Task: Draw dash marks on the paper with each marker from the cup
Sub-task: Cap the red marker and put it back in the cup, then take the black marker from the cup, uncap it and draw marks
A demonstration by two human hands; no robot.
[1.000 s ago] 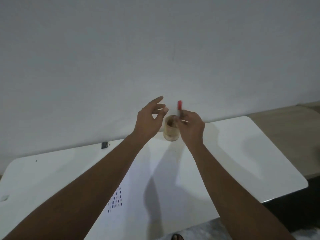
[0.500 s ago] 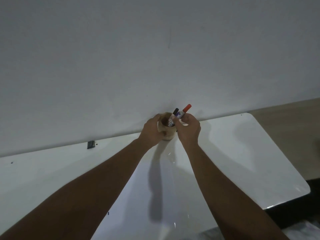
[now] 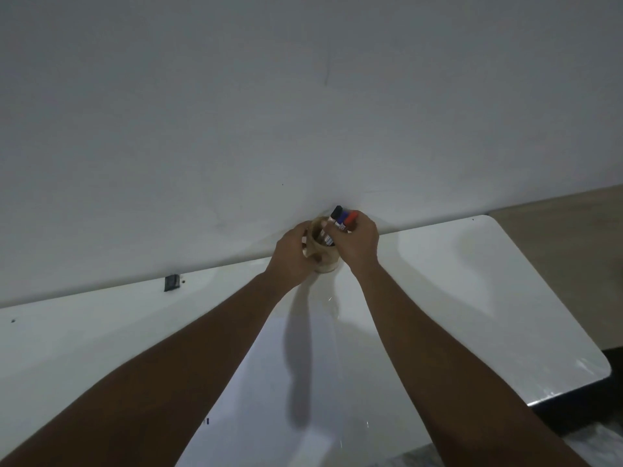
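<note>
A tan cup (image 3: pixel 325 261) stands at the far edge of the white table (image 3: pixel 472 298), close to the wall. My left hand (image 3: pixel 290 255) wraps around the cup's left side. My right hand (image 3: pixel 360 242) closes on three markers that stick out of the cup: one with a black cap (image 3: pixel 336 210), one with a blue cap (image 3: pixel 344 216) and one with a red cap (image 3: pixel 352 215). Their lower ends are hidden inside the cup. The white paper (image 3: pixel 320 399) lies nearer to me between my forearms, with a small dark mark (image 3: pixel 207 421) at its left edge.
A grey wall (image 3: pixel 303 112) rises right behind the cup. A small black object (image 3: pixel 171 283) sits at the table's far edge on the left. The table's rounded right corner (image 3: pixel 600 369) borders a wooden floor (image 3: pixel 556 237).
My right hand has lowered the red-capped marker into the cup beside the others. My left hand, open before, has closed around the cup. My view has tilted up, so the dashes on the paper are out of view.
</note>
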